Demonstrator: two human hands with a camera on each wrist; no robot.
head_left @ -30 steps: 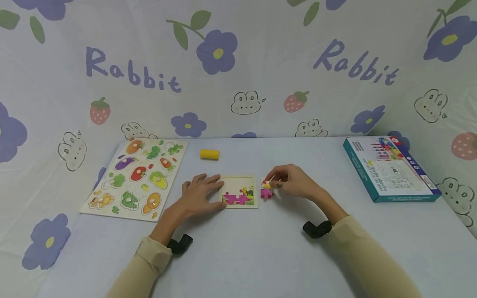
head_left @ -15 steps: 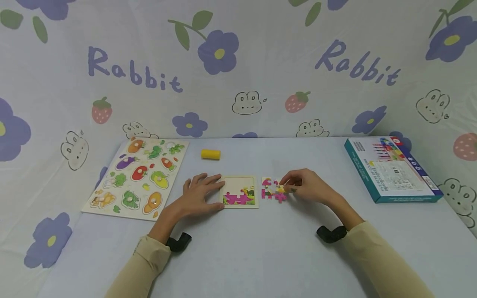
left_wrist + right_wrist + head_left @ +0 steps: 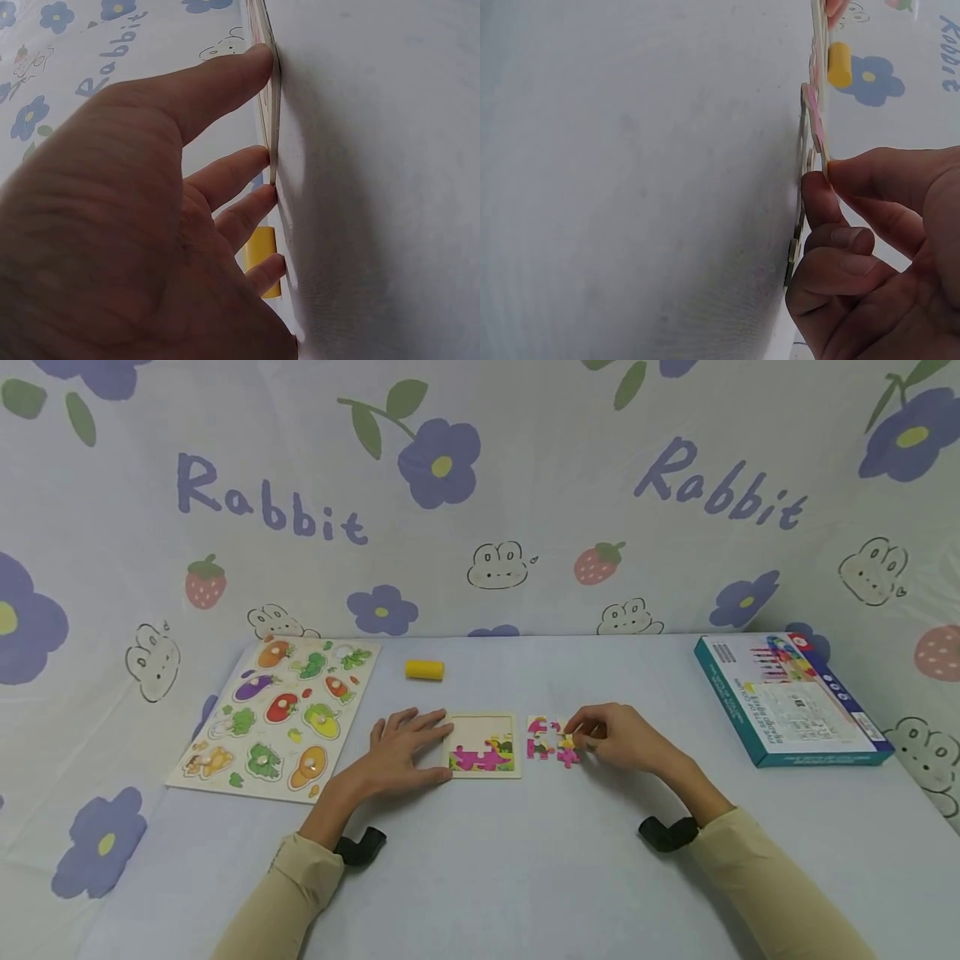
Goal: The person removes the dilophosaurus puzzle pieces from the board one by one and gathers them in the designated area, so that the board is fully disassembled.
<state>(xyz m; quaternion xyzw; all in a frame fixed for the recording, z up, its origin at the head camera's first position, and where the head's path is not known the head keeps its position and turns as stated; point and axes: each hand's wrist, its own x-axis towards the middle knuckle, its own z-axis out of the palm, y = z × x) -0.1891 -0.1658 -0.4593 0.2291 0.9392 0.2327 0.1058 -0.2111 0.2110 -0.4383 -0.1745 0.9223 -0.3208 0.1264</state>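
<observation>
- Frame of pale wood, shallow and almost square point(image 3: 468, 729), lies flat on the white table point(image 3: 487, 860), between the 2 hands.
- Inside this frame, fitted puzzle pieces with magenta, green and yellow print point(image 3: 480, 760) cover the lower part and rise at the right side; the upper left part shows the pale bottom.
- Left hand point(image 3: 405, 752) stays at the left edge of the frame. Its fingers are spread and released; the thumb and some fingertips touch the edge.
- Right hand point(image 3: 611, 737) is to the right of the frame. Its thumb and forefinger pinch 1 thin puzzle piece with pink print point(image 3: 817, 124); the other fingers are bent.
- Loose puzzle pieces, mainly magenta with some yellow and white point(image 3: 537, 748), lie just beside the frame, between it and the right hand. Their exact number I cannot tell, because the fingers cover a part.
- Behind the frame, 1 yellow cylinder point(image 3: 425, 670) lies on its side.
- At the left there is 1 large pale wooden board point(image 3: 273, 734) with colourful vegetable figures.
- At the far right lies 1 flat box, white and teal point(image 3: 791, 697).
- Behind the table hangs white cloth point(image 3: 555, 468), printed with purple flowers, strawberries and rabbit faces.
</observation>
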